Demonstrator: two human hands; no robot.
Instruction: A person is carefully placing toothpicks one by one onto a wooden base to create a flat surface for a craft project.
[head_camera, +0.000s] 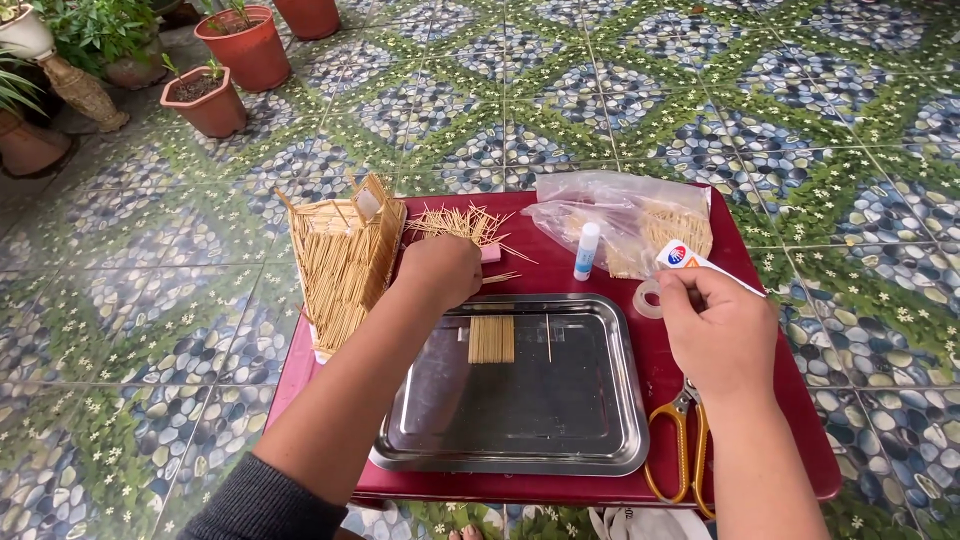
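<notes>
My left hand (440, 268) is curled, knuckles up, over the loose pile of toothpicks (462, 222) on the red table, beside the toothpick model house (343, 262); what its fingers hold is hidden. My right hand (715, 325) grips a small glue tube (690, 258) with a white body and pointed tip, just right of a roll of clear tape (648, 298). A small glued panel of toothpicks (491, 339) lies in the steel tray (600, 450) between my hands.
A clear plastic bag of toothpicks (625, 222) and a white glue stick (587, 250) stand at the table's back. Yellow-handled scissors (680, 450) lie at the front right. The red table (780, 400) stands on patterned floor tiles; terracotta plant pots (210, 100) stand far left.
</notes>
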